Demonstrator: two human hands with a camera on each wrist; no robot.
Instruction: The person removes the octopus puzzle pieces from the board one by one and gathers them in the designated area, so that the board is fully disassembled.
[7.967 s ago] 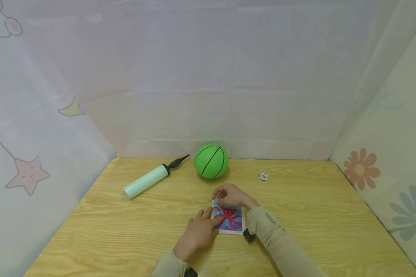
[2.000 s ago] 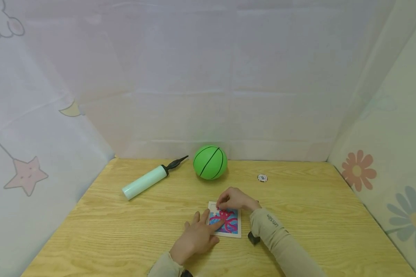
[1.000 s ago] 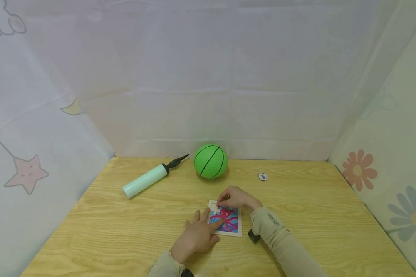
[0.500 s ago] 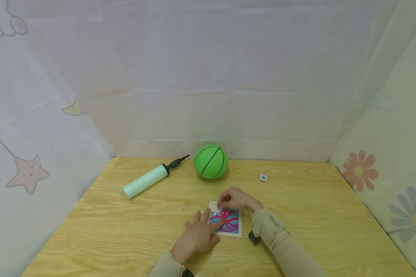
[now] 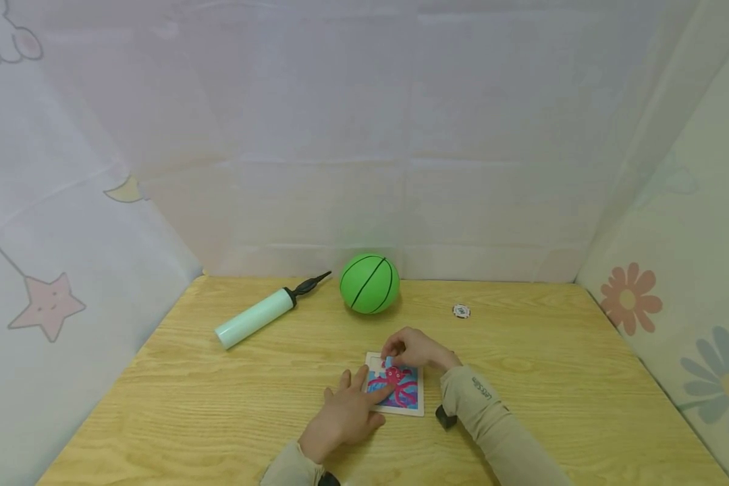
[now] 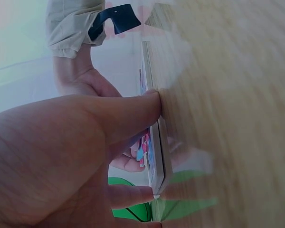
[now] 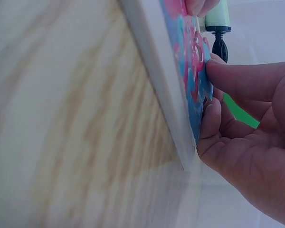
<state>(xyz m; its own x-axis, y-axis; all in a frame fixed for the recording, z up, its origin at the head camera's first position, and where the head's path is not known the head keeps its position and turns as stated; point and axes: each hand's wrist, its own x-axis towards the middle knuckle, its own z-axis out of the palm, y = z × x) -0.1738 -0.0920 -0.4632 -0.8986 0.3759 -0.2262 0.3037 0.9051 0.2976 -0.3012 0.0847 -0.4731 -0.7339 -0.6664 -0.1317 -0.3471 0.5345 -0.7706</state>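
Observation:
A small square jigsaw puzzle point(image 5: 412, 399) with a pink octopus on blue lies flat on the table in a white frame. My left hand point(image 5: 343, 420) rests on its left side, fingers spread and index finger across the picture; in the left wrist view the thumb point(image 6: 142, 107) lies at the frame's near edge. Near the top of the puzzle, my right hand point(image 5: 418, 347) pinches a blue and pink puzzle piece point(image 7: 207, 76) between thumb and fingers. The piece is tilted up over the picture. Pale bare backing shows at the frame's upper left corner.
Behind the puzzle sits a green ball point(image 5: 370, 283) with black lines. A mint hand pump point(image 5: 256, 318) with a black nozzle lies to the left. Toward the back right is a round poker chip point(image 5: 461, 311). White printed cloth walls point(image 5: 316, 169) enclose the wooden table point(image 5: 522, 391).
Since eight seconds ago the puzzle has shifted slightly left and a bare patch shows at its upper left. Just now the pinched piece has tipped up, showing more blue. The left hand stays put lately.

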